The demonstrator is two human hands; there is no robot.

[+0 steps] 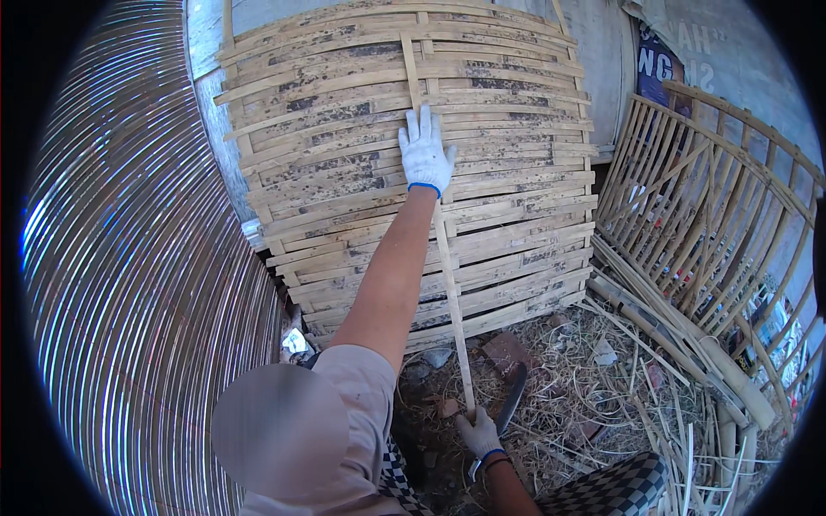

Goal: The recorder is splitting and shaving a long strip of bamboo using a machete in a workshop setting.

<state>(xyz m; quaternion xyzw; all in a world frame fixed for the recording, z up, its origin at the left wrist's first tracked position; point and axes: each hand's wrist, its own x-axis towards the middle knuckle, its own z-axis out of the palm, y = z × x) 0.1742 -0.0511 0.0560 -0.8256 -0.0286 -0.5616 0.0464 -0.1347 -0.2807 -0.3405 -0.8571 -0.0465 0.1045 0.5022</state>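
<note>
A large woven bamboo panel (516, 206) leans upright in front of me. Over its middle runs a long, narrow bamboo strip (453, 297), from near the panel's top down to the ground. My left hand (426, 156), in a white glove with a blue cuff, lies flat on the strip and panel, fingers stretched. Low down, my gloved right hand (480, 433) is closed around the strip's lower end. A dark, curved knife blade (514, 397) rises right beside that hand; its handle is hidden, so I cannot tell whether the hand holds it too.
Bamboo shavings (559, 387) and broken bricks (505, 351) litter the ground. To the right, a slatted bamboo frame (688, 206) leans against the wall, with bamboo poles (680, 335) lying before it. A tall screen of thin slats (146, 284) stands close on my left.
</note>
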